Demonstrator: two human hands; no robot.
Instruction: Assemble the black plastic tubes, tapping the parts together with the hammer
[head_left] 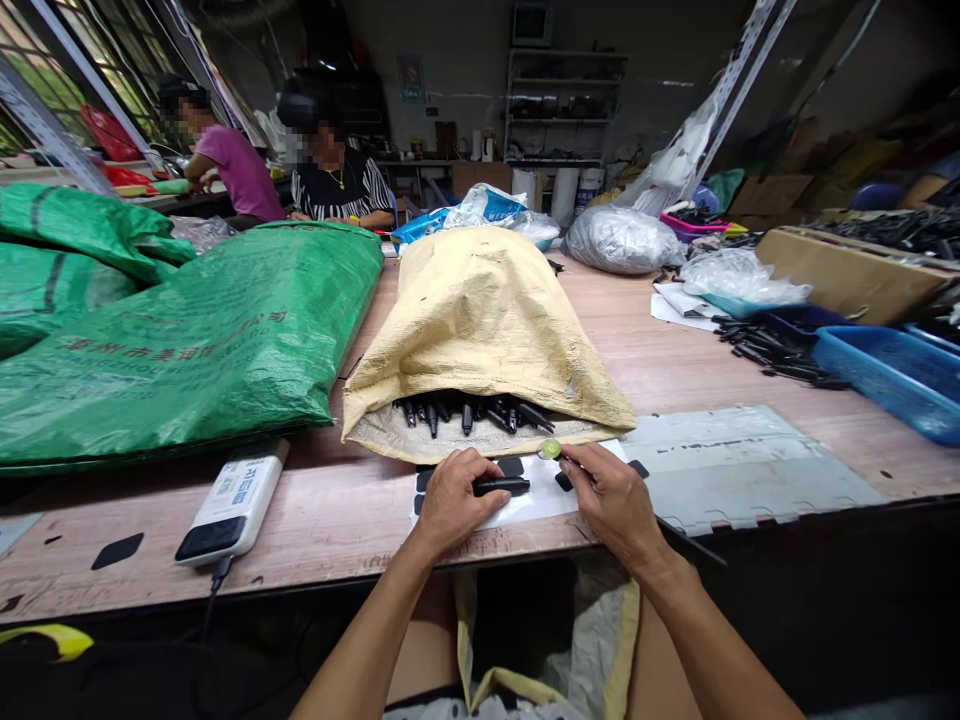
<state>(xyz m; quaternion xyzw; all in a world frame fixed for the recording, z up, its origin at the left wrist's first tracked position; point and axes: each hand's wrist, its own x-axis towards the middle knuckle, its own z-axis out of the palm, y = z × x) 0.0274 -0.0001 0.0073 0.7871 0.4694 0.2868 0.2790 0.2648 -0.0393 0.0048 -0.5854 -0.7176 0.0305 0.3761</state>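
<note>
My left hand is closed round a black pen-like piece above a white sheet at the table's front edge. To its right, my right hand pinches a thin dark tool with a small round, yellow-green end. Dark rounded patches lie on the sheet around both hands. Just beyond them, the mouth of a cream woven sack gapes toward me, with several black pen-like pieces inside.
Green sacks cover the left side. A white device with a cable lies before them. A grey board, black pieces and a blue tray are at right. Two people sit behind. An open sack hangs below the edge.
</note>
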